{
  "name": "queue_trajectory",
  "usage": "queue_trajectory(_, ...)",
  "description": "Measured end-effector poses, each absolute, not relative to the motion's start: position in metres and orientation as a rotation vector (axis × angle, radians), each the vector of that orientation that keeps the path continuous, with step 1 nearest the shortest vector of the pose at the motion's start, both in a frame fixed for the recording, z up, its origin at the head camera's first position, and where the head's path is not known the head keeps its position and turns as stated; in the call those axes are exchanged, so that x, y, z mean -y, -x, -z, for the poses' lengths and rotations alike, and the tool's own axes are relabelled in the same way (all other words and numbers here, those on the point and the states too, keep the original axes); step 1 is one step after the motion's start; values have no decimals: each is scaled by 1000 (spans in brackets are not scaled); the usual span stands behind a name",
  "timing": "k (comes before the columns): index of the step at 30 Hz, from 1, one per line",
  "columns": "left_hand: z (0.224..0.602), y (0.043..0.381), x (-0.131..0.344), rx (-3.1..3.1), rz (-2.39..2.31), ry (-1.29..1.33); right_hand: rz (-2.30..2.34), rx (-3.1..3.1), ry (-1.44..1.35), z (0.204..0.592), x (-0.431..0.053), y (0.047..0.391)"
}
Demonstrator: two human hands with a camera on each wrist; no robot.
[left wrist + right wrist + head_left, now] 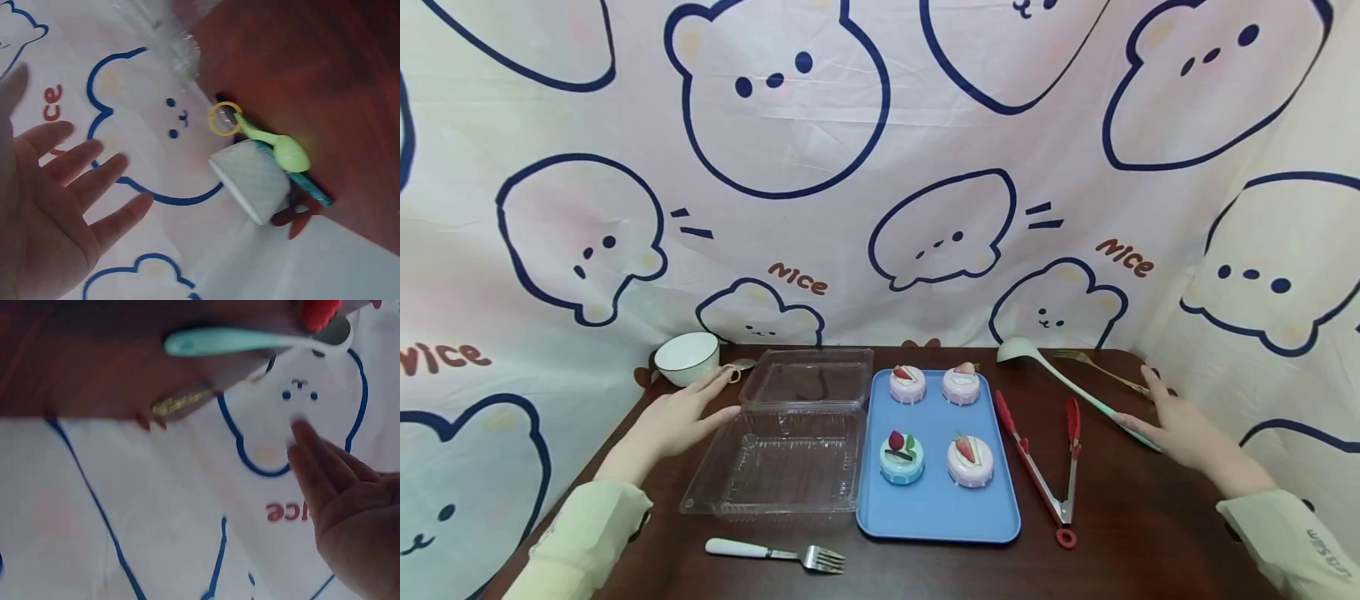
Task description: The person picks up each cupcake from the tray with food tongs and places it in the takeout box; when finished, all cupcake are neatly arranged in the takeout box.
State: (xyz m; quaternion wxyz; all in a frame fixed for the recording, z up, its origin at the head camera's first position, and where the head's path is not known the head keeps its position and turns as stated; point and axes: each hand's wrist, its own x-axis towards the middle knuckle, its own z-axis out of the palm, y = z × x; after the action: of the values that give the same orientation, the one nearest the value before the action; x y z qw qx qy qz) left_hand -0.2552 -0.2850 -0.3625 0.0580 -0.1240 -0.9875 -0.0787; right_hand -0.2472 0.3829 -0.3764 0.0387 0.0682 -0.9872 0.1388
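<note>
My left hand (677, 417) is held over the table's left side with fingers spread, holding nothing. It overlaps the left edge of the opened clear plastic box (709, 492) in the head view. Just beyond its fingertips are a white bowl (688, 358) with a dark rim and a yellow ring (225, 119); a light green spoon (290, 153) also shows there in the left wrist view. On the other side, my right hand (1187, 433) has its fingers extended and empty. Close to it lie a ladle (1075, 387) with a mint handle and a gold fork (1101, 367).
A blue tray (936, 517) in the middle bears several small toy cakes (970, 461) with fruit on top. Red-tipped tongs (1037, 475) lie spread to its right. Near the front is a white-handled fork (775, 552). A patterned curtain (820, 233) hangs behind the table.
</note>
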Motion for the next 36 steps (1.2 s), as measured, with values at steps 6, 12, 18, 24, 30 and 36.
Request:
queue_trajectory(6, 383, 258, 293, 2988, 427, 304, -725, 3037, -89, 405, -363, 245)
queue_trajectory(12, 399, 257, 299, 2972, 697, 252, -1110, 3072, 68, 426, -334, 239)
queue_trajectory(18, 405, 252, 296, 2981, 932, 180, -1264, 3087, 194, 435, -313, 236)
queue_trajectory(24, 407, 252, 296, 2974, 1005, 168, -1289, 3087, 260, 437, -300, 236)
queue_trajectory(30, 410, 250, 298, 2998, 1121, 93, -1181, 3120, 289, 439, -291, 237)
queue_trajectory(36, 412, 248, 299, 3011, 1220, 37, -1074, 3139, 284, 442, -282, 239)
